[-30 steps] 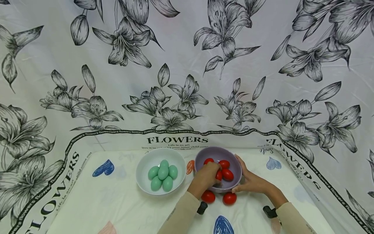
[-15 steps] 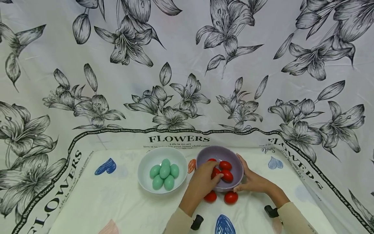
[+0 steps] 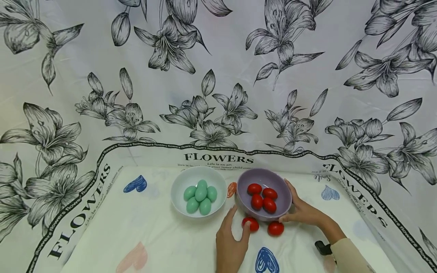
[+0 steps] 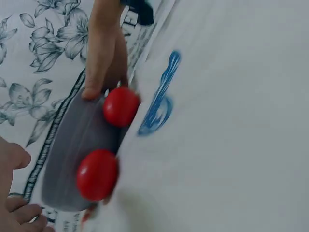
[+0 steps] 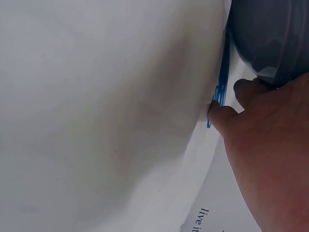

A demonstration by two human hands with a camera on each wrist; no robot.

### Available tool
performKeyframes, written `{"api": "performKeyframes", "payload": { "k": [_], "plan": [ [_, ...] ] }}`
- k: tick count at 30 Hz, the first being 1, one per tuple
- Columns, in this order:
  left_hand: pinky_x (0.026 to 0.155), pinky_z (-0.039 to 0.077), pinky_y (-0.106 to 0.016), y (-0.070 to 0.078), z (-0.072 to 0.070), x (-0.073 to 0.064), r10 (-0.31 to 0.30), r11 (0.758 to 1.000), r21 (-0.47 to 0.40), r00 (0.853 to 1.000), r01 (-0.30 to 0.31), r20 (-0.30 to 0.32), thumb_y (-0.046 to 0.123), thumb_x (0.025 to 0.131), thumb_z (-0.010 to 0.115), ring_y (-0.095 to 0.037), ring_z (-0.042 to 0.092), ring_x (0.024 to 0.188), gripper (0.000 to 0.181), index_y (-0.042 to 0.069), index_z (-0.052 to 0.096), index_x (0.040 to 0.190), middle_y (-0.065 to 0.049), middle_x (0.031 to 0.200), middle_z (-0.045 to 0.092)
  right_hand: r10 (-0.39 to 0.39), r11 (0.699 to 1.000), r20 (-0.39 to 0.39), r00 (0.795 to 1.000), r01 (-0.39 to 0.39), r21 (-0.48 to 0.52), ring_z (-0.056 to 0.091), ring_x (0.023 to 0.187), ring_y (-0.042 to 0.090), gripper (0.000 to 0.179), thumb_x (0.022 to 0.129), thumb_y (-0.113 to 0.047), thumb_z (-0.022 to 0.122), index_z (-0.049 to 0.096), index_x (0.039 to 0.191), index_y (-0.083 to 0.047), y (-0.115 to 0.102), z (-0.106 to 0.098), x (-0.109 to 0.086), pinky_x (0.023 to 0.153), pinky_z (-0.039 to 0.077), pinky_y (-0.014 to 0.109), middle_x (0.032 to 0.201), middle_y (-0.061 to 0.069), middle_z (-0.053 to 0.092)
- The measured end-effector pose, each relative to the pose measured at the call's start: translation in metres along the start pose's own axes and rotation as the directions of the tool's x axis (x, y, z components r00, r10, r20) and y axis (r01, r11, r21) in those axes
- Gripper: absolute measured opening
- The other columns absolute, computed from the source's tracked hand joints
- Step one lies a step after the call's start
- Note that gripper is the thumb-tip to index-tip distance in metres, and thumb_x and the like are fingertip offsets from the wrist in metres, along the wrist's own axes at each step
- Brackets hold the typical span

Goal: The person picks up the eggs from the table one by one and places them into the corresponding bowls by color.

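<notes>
In the head view a purple bowl (image 3: pixel 263 217) stands right of centre with several red eggs (image 3: pixel 257 201) inside. My right hand (image 3: pixel 305 212) holds its right side, thumb at the front and fingers along the far right wall. Two more red eggs lie on the cloth against the bowl's front: a left one (image 3: pixel 252 225) and a right one (image 3: pixel 275 228). My left hand (image 3: pixel 232 240) is spread and holds nothing, its thumb tip overlapping the left egg in view. In the left wrist view the bowl (image 4: pixel 72 145) and both outer eggs show beyond that hand's fingers (image 4: pixel 26 212).
Left of the purple bowl stands a white bowl (image 3: pixel 177 206) with several green eggs (image 3: pixel 200 193) in it. A white cloth (image 3: pixel 164 242) printed with hearts covers the table. A flower-printed curtain (image 3: pixel 218 57) hangs behind.
My left hand has let go of a red egg in the purple bowl, drawn back out over the rim and opened near the front left egg. The right hand stays on the bowl.
</notes>
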State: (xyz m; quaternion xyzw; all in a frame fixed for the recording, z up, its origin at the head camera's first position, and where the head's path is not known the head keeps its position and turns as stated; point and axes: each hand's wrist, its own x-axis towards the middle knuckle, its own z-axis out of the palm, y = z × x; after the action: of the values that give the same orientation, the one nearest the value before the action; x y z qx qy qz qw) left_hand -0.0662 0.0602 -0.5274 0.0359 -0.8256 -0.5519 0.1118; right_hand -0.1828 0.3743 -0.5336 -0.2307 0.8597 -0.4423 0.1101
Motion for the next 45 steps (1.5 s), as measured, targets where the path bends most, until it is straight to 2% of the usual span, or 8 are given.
{"api": "performKeyframes", "payload": {
  "k": [4, 10, 14, 19, 24, 31, 39, 45],
  "plan": [
    [0.113, 0.047, -0.049, -0.006, 0.022, -0.008, -0.1, 0.995, 0.008, 0.995, 0.1, -0.018, 0.04, 0.091, 0.085, -0.027, 0.055, 0.143, 0.078, 0.023, 0.051, 0.158, -0.002, 0.157, 0.056, -0.012, 1.0, -0.015, 1.0, 0.012, -0.016, 0.014, 0.153, 0.061, 0.143, 0.078, -0.022, 0.096, -0.015, 0.169, -0.025, 0.0, -0.001, -0.001, 0.111, 0.023, 0.084, 0.174, 0.025, 0.004],
    [0.111, 0.045, -0.056, -0.01, 0.048, -0.007, -0.202, 0.976, 0.072, 0.978, 0.206, -0.049, 0.037, 0.082, 0.093, -0.038, 0.049, 0.146, 0.09, 0.027, 0.048, 0.16, 0.0, 0.16, 0.053, -0.04, 0.999, -0.018, 0.999, 0.039, -0.036, 0.016, 0.151, 0.063, 0.143, 0.078, -0.018, 0.095, -0.016, 0.168, -0.024, -0.004, -0.004, 0.004, 0.11, 0.021, 0.085, 0.173, 0.026, 0.005],
    [0.115, 0.036, -0.063, -0.008, 0.06, -0.006, -0.211, 0.97, 0.117, 0.976, 0.215, -0.046, 0.041, 0.079, 0.095, -0.04, 0.04, 0.152, 0.097, 0.027, 0.047, 0.161, 0.004, 0.162, 0.05, -0.054, 0.998, -0.019, 0.998, 0.053, -0.031, 0.015, 0.152, 0.062, 0.144, 0.077, -0.017, 0.095, -0.016, 0.168, -0.026, -0.005, -0.006, 0.007, 0.111, 0.02, 0.085, 0.174, 0.025, 0.005],
    [0.124, 0.027, -0.059, -0.009, 0.069, -0.001, -0.141, 0.974, 0.169, 0.986, 0.154, -0.086, 0.042, 0.078, 0.095, -0.029, 0.046, 0.15, 0.1, 0.021, 0.045, 0.162, 0.001, 0.161, 0.051, -0.054, 0.999, -0.011, 0.998, 0.054, -0.009, 0.015, 0.154, 0.059, 0.144, 0.078, -0.017, 0.095, -0.016, 0.168, -0.028, -0.001, -0.004, 0.011, 0.113, 0.019, 0.084, 0.175, 0.022, 0.005],
    [0.127, 0.026, -0.054, -0.014, 0.07, 0.004, -0.075, 0.982, 0.167, 0.992, 0.091, -0.098, 0.033, 0.082, 0.094, -0.024, 0.05, 0.148, 0.094, 0.013, 0.046, 0.161, -0.003, 0.16, 0.053, -0.05, 0.999, -0.008, 0.999, 0.05, -0.01, 0.016, 0.153, 0.059, 0.144, 0.077, -0.018, 0.096, -0.016, 0.168, -0.025, 0.0, -0.002, 0.013, 0.113, 0.02, 0.083, 0.174, 0.023, 0.006],
    [0.113, 0.047, -0.045, -0.017, 0.059, 0.006, -0.079, 0.995, 0.054, 0.993, 0.084, -0.091, 0.027, 0.086, 0.091, -0.025, 0.058, 0.138, 0.08, 0.015, 0.051, 0.155, -0.002, 0.15, 0.059, -0.049, 0.999, -0.019, 0.999, 0.049, -0.011, 0.017, 0.154, 0.057, 0.144, 0.077, -0.02, 0.096, -0.015, 0.168, -0.03, -0.002, -0.003, 0.014, 0.114, 0.021, 0.082, 0.175, 0.021, 0.007],
    [0.112, 0.048, -0.04, -0.027, 0.047, 0.002, -0.102, 0.994, -0.036, 0.994, 0.104, 0.04, 0.032, 0.087, 0.09, -0.019, 0.06, 0.136, 0.07, 0.02, 0.061, 0.149, 0.005, 0.146, 0.064, -0.047, 0.999, -0.014, 0.999, 0.047, -0.01, 0.016, 0.154, 0.059, 0.146, 0.075, -0.018, 0.097, -0.015, 0.168, -0.026, 0.0, -0.003, 0.007, 0.113, 0.019, 0.083, 0.175, 0.022, 0.005],
    [0.111, 0.049, -0.039, -0.033, 0.037, -0.003, -0.102, 0.985, -0.131, 0.993, 0.109, 0.062, 0.036, 0.084, 0.092, -0.019, 0.062, 0.135, 0.067, 0.022, 0.066, 0.144, 0.007, 0.141, 0.067, -0.034, 0.999, 0.001, 0.999, 0.034, 0.004, 0.012, 0.154, 0.06, 0.145, 0.077, -0.018, 0.096, -0.015, 0.168, -0.028, 0.002, 0.0, -0.001, 0.112, 0.018, 0.085, 0.175, 0.022, 0.002]
  ]
}}
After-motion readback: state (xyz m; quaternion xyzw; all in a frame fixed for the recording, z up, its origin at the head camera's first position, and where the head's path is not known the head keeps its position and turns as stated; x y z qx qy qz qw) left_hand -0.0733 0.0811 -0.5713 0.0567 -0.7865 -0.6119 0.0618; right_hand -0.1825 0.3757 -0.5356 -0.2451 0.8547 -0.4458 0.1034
